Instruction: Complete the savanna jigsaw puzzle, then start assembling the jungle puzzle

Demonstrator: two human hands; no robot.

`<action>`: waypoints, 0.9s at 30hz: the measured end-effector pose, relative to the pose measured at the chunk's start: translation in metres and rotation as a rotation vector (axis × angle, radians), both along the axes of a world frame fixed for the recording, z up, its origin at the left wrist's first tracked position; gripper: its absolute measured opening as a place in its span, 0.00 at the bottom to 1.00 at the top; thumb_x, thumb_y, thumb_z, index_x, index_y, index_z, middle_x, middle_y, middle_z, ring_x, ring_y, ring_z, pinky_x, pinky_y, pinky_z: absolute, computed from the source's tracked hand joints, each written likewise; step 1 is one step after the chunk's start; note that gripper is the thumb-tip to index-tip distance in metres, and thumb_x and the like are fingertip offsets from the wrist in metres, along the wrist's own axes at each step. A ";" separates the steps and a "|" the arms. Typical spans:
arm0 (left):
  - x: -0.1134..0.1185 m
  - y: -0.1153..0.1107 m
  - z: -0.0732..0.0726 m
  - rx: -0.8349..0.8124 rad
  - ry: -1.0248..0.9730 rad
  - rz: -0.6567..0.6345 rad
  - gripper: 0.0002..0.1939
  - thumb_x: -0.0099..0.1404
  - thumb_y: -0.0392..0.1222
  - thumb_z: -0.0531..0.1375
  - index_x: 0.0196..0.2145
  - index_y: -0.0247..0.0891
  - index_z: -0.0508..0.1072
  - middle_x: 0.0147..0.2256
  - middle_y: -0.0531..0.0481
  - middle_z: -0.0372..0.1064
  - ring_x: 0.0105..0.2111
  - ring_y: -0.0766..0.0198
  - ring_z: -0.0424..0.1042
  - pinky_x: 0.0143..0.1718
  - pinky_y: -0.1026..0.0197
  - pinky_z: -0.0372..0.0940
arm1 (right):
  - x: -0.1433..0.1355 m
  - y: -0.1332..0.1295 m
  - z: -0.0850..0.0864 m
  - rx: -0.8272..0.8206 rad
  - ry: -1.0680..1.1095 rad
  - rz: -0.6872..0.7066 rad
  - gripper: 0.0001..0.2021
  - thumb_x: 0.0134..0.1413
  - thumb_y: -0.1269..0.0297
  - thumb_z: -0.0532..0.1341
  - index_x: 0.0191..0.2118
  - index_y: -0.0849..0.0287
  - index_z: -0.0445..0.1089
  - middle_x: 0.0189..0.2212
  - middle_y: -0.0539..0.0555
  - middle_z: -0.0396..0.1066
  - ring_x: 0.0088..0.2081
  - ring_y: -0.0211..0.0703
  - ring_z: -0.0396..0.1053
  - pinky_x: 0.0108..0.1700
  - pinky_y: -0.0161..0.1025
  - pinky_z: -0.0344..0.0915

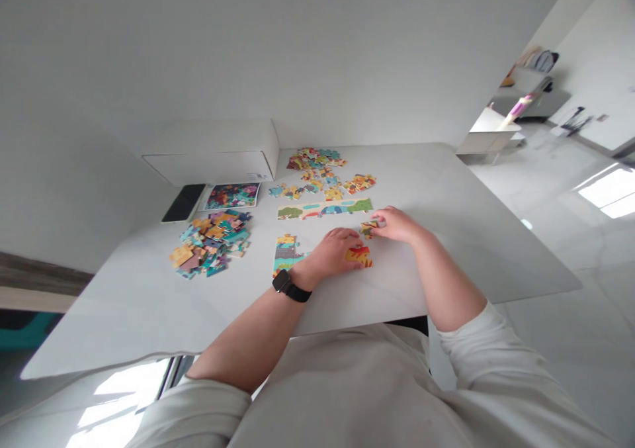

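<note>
Head view: the right hand (395, 225) has a narrow pinch, thumb and fingers at the near-right edge of a small yellow-and-dark puzzle piece (367, 229). That piece lies at the fingertips, at or just above the table (471, 249); exact contact is not discernible. The left hand (337, 251), to the left of this pinch and nearer the body, is palm-down with fingers curled at an orange puzzle section (361, 256), which is partly covered; whether it clasps or merely steadies the section cannot be told. Beyond the pinch and to its left lies a joined strip (325, 209), with scattered pieces (332, 183) farther off. Left of the left hand is a joined corner section (284, 255), then a heap of loose pieces (211, 243). Handling, as judged: the piece should be light, thin and stiff, probably card, little prone to slip, its tabs liable to bend or fray; hold is best taken by opposite edges, clear of the tabs. Pose: the right forearm angles inward from the right, wrist slightly bent; the left forearm reaches diagonally across the near side, a dark watch (282, 281) at its wrist.
</note>
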State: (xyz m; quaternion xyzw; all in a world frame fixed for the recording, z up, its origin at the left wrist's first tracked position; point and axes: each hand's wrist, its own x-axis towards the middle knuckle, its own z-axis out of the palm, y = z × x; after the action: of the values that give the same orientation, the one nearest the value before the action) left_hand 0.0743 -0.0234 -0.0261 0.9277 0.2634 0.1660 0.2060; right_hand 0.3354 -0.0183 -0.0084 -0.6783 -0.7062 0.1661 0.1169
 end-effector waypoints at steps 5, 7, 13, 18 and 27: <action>-0.002 0.000 -0.001 0.016 -0.011 0.001 0.23 0.64 0.54 0.73 0.55 0.48 0.82 0.61 0.44 0.75 0.62 0.45 0.73 0.69 0.41 0.66 | 0.000 -0.006 0.001 -0.028 -0.018 0.050 0.27 0.47 0.59 0.80 0.55 0.50 0.80 0.53 0.57 0.77 0.43 0.48 0.77 0.49 0.39 0.72; -0.002 -0.001 -0.001 0.018 -0.012 0.007 0.23 0.63 0.54 0.74 0.55 0.48 0.82 0.61 0.43 0.75 0.63 0.45 0.73 0.69 0.41 0.66 | -0.002 -0.007 0.001 -0.019 -0.035 0.050 0.25 0.48 0.60 0.79 0.54 0.51 0.80 0.53 0.58 0.76 0.44 0.49 0.77 0.50 0.40 0.72; -0.004 -0.003 -0.003 0.024 -0.013 0.003 0.24 0.63 0.53 0.75 0.55 0.46 0.82 0.61 0.43 0.75 0.63 0.45 0.72 0.69 0.42 0.66 | -0.007 -0.009 0.002 -0.021 -0.035 0.037 0.24 0.50 0.61 0.79 0.53 0.51 0.80 0.53 0.59 0.76 0.44 0.49 0.78 0.51 0.41 0.73; -0.009 -0.001 0.006 0.029 -0.098 0.031 0.20 0.71 0.50 0.69 0.58 0.45 0.79 0.62 0.41 0.75 0.63 0.48 0.73 0.67 0.43 0.68 | -0.002 -0.009 0.005 -0.010 0.029 0.052 0.24 0.57 0.60 0.76 0.58 0.52 0.78 0.55 0.61 0.75 0.47 0.49 0.79 0.52 0.42 0.74; -0.043 0.078 0.085 -0.033 -0.133 0.333 0.18 0.78 0.44 0.51 0.48 0.42 0.81 0.45 0.45 0.83 0.45 0.55 0.81 0.50 0.55 0.73 | 0.035 0.037 0.055 -0.100 -0.007 0.057 0.22 0.64 0.58 0.71 0.61 0.55 0.77 0.57 0.62 0.80 0.53 0.53 0.80 0.56 0.43 0.73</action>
State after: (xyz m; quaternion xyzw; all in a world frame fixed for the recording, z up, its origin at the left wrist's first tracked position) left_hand 0.0316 0.0549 0.0585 0.8547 0.4020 0.2543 0.2078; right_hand 0.3702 0.0186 0.0463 -0.6633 -0.7166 0.2022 0.0756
